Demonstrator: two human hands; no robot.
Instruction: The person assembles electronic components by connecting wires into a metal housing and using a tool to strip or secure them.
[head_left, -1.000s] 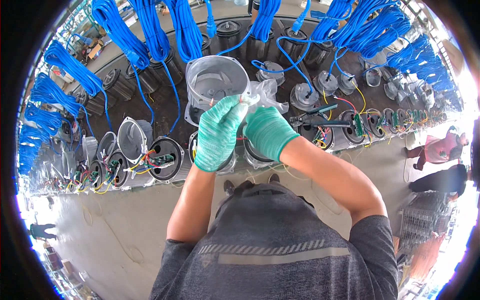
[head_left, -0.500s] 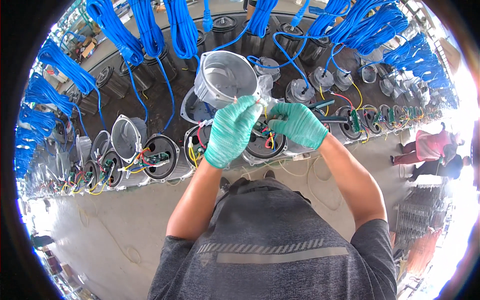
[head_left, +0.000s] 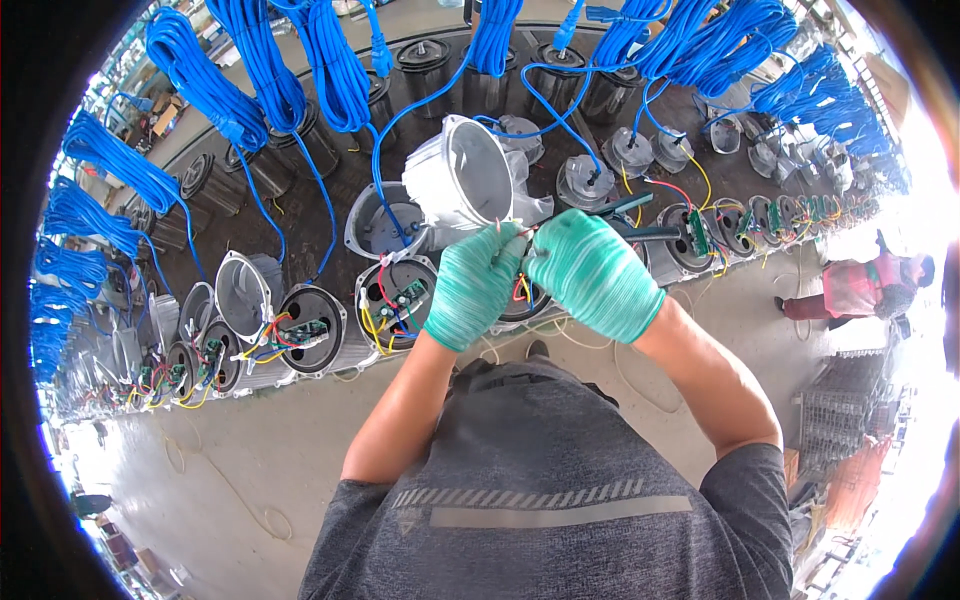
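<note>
The left hand point(head_left: 480, 285), in a green knit glove, pinches a thin reddish wire point(head_left: 529, 230) between thumb and fingers, likely to steady so slight a piece. The right hand point(head_left: 594, 274), gloved alike, meets it with curled fingers; what they grip is hidden. Just beyond the left hand, an open silver metal cylindrical housing point(head_left: 432, 184) tilts, perhaps so the wire stays reachable. Right of the right hand, a tool with dark green handles point(head_left: 655, 234) lies on the dark table point(head_left: 325, 180), seemingly within easy reach.
</note>
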